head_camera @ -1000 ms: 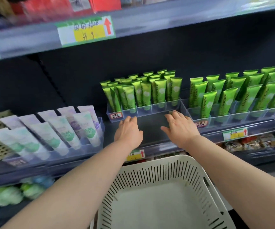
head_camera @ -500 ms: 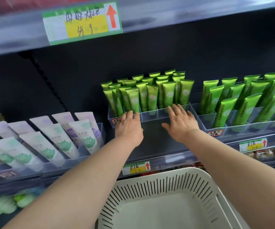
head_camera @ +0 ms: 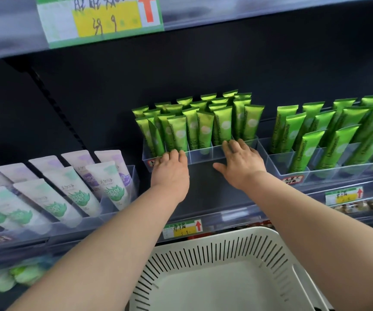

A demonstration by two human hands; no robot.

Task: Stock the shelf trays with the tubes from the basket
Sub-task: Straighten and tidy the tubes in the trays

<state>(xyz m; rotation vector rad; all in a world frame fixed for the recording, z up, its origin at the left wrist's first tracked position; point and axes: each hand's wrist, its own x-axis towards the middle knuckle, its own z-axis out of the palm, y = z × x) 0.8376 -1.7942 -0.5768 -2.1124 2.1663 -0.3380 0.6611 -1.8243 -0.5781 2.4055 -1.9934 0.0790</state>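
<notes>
A clear plastic shelf tray (head_camera: 201, 154) in the middle holds several upright green tubes (head_camera: 203, 129). My left hand (head_camera: 170, 169) rests its fingers on the tray's front left rim. My right hand (head_camera: 241, 163) touches the front rim further right, fingers spread near the tubes' bases. Neither hand holds a tube. The white slotted basket (head_camera: 221, 250) sits below my forearms and its visible floor looks bare.
A second clear tray (head_camera: 342, 171) of green tubes stands to the right. A tray of white and lilac tubes (head_camera: 73, 185) leans at the left. Price labels (head_camera: 182, 228) line the shelf edge. An upper shelf (head_camera: 248, 12) overhangs everything.
Both hands have slid forward along the shelf until their fingers reach the middle tray's front rim. The view has moved closer to the shelf.
</notes>
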